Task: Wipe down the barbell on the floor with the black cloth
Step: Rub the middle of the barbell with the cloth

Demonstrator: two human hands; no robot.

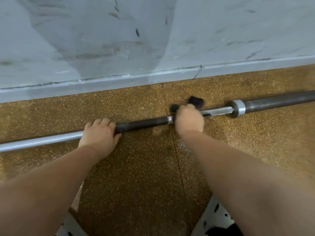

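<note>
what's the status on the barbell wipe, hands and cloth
Left hand gripping barbell, steadying it. Right hand pressing black cloth on the shaft near the collar. Nothing in the way.

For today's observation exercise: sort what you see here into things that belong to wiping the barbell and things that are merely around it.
Part of the job:
- barbell on the floor
- black cloth, bunched in the right hand
- left hand, gripping the shaft

Just around:
- speckled brown floor
- scuffed grey wall
- skirting board
- spotted fabric at the bottom edge
</note>
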